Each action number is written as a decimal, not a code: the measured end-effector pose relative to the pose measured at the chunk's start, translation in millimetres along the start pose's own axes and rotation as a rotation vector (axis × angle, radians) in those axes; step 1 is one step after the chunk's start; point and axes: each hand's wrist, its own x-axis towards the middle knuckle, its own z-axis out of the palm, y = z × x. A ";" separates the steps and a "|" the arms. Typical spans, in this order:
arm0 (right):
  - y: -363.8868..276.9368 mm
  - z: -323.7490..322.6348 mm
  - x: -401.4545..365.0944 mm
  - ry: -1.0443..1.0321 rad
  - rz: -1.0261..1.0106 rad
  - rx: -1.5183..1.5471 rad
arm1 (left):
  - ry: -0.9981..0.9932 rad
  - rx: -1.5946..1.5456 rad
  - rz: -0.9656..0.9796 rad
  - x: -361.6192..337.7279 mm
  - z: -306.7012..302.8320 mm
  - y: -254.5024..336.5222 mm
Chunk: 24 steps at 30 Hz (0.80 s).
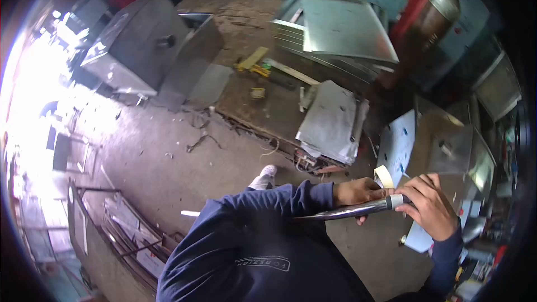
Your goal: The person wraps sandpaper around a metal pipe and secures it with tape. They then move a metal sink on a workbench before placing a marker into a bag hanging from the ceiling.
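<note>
A shiny metal tube (pixel 358 210) runs across the front of my body, its far end passing behind my left arm. Pale tape (pixel 397 201) is wrapped around its right end. My left hand (pixel 361 193) grips the tube just short of the tape, with fingertips showing beneath. Standing up between my hands is a roll of masking tape (pixel 384 176), close to my left fingers; which hand bears it is hidden. My right hand (pixel 429 204) is closed over the taped end, thumb below and fingers on top.
A worn workbench (pixel 240 98) ahead carries a stack of sheets (pixel 330 117), yellow tools (pixel 253 67) and a metal tray (pixel 347 28). A gas cylinder (pixel 442 14) stands back right. Sheet-metal boxes (pixel 137 45) are at left; a metal frame (pixel 120 235) is low left.
</note>
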 end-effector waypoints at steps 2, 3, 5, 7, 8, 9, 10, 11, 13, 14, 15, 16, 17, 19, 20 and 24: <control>-5.3 -5.9 14.6 0.020 -0.072 -0.021 | 0.105 0.074 0.054 -28.1 7.5 18.9; -8.3 -9.2 16.2 0.030 -0.082 -0.043 | 0.237 0.076 0.115 -44.1 17.8 26.4; -13.1 -18.5 29.8 0.018 -0.130 -0.104 | 0.418 0.212 0.335 -67.1 27.4 29.1; -19.1 -20.2 44.7 0.037 -0.241 -0.119 | 0.676 0.720 0.537 -84.3 35.1 22.8; -23.3 -20.3 50.6 0.049 -0.273 -0.135 | 0.725 0.745 0.591 -88.2 37.0 15.7; -28.7 -21.5 56.6 0.052 -0.284 -0.143 | 0.775 0.771 0.646 -92.9 38.1 10.5; -35.2 -22.3 62.0 0.064 -0.309 -0.157 | 0.782 0.776 0.651 -100.9 42.7 11.3; -41.8 -23.3 67.7 0.078 -0.334 -0.170 | 0.852 0.849 0.636 -110.6 49.3 14.9; -55.6 -24.2 79.4 0.067 -0.352 -0.198 | 0.928 0.925 0.623 -122.7 51.7 12.8; -61.7 -24.4 85.5 0.073 -0.368 -0.192 | 0.982 0.952 0.677 -126.7 46.8 7.5; -68.9 -23.9 91.9 0.080 -0.382 -0.186 | 1.034 0.980 0.733 -132.3 43.3 4.5; -76.4 -22.6 98.1 0.087 -0.396 -0.183 | 1.049 0.956 0.729 -141.2 42.3 4.1; -85.0 -21.6 104.3 0.095 -0.395 -0.189 | 1.047 0.965 0.735 -150.6 41.2 3.6; -105.3 -19.8 114.6 0.128 -0.461 -0.222 | 1.046 0.872 0.741 -170.3 40.3 1.4; -117.9 -19.6 119.0 0.118 -0.483 -0.305 | 1.065 0.852 0.752 -181.0 41.6 -1.4; -165.6 -15.0 140.1 0.079 -0.489 -0.341 | 1.152 0.903 0.760 -225.4 40.4 -15.4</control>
